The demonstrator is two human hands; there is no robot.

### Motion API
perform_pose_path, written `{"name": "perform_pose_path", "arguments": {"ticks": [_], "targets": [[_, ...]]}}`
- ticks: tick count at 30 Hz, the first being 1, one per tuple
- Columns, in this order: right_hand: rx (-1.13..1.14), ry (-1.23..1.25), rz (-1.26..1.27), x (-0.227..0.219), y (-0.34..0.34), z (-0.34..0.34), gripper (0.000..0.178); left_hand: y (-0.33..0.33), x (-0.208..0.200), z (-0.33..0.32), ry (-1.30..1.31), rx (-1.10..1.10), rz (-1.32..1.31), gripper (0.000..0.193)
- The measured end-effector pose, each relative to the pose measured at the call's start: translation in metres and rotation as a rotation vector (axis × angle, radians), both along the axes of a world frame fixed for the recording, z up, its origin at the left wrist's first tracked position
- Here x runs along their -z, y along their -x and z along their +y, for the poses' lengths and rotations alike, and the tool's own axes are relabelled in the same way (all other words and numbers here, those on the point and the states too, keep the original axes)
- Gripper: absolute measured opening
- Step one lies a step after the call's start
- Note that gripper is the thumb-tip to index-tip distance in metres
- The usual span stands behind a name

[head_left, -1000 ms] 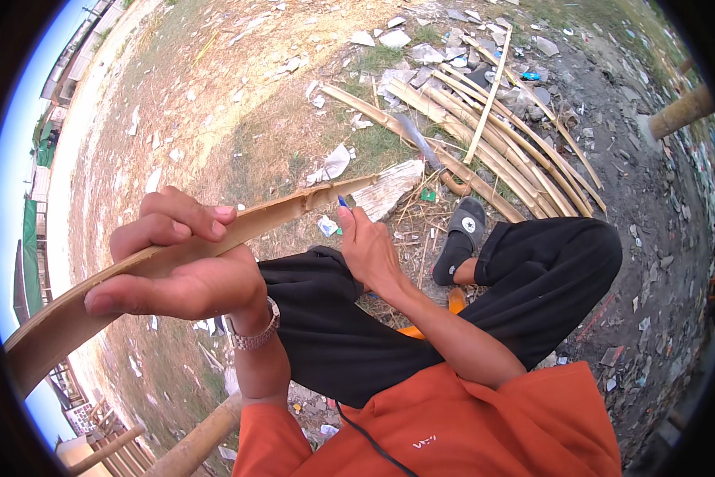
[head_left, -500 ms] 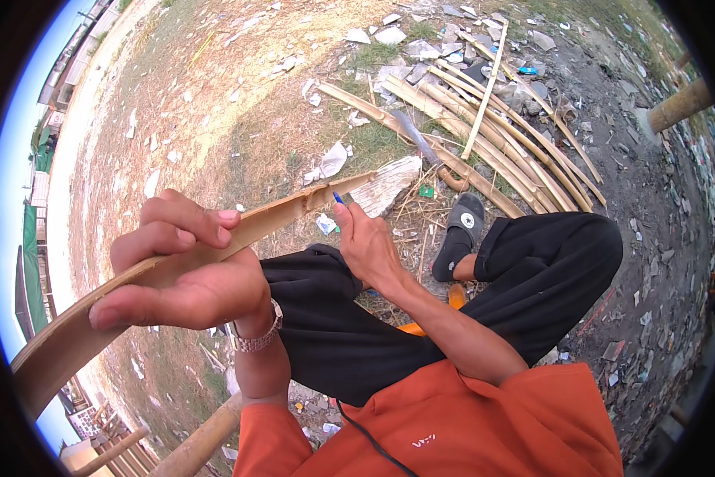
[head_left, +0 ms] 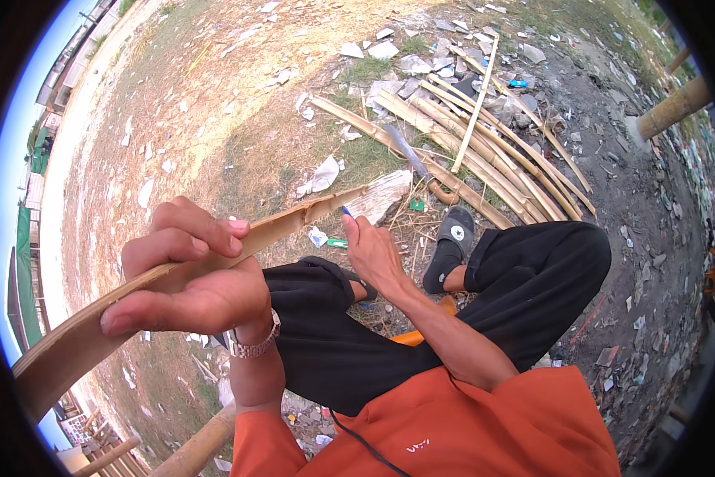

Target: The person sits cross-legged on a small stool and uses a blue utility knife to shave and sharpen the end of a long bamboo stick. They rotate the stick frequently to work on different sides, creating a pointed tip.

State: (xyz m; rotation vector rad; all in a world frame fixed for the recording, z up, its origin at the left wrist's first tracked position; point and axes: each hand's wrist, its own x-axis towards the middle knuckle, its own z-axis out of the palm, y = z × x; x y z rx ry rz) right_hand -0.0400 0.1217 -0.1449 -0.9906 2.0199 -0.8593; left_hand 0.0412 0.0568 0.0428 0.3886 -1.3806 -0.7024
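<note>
My left hand (head_left: pixel 194 274) grips a long split bamboo strip (head_left: pixel 266 230), fingers over its upper edge and thumb along the lower side. The strip slants from the lower left up to its thin far end, passing a node. That end overlaps a whitish, weathered wood block (head_left: pixel 383 195) on the ground. Just below the strip near this end, my right hand (head_left: pixel 375 256) is closed with the thumb up. A small blue-tipped thing (head_left: pixel 346 211) shows at its thumb; the rest is hidden in the fingers, so its kind is unclear.
Several split bamboo strips (head_left: pixel 492 151) lie in a pile ahead to the right. A large knife (head_left: pixel 409 151) with a curved wooden handle rests by them. My sandalled foot (head_left: pixel 450 242) is near the block. Stone shards and litter cover the ground; a bamboo post (head_left: pixel 675 107) stands far right.
My right hand with the blue-tipped thing has slid slightly right along the strip, toward its far end. The left hand keeps its hold, and the whole view has shifted a little.
</note>
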Motion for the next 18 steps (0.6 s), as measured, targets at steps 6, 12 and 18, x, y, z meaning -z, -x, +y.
{"name": "perform_pose_path", "arguments": {"ticks": [6, 12, 18], "targets": [[0.055, 0.076, -0.015, 0.019, 0.008, -0.013, 0.049, 0.002, -0.002, -0.006, -0.002, -0.037, 0.014, 0.066], [0.066, 0.085, -0.023, 0.010, 0.010, -0.012, 0.048, -0.003, -0.003, -0.013, 0.135, 0.357, -0.074, 0.068], [0.025, 0.171, -0.107, -0.006, 0.005, -0.006, 0.053, -0.006, -0.001, -0.016, 0.188, 0.515, -0.092, 0.068]]}}
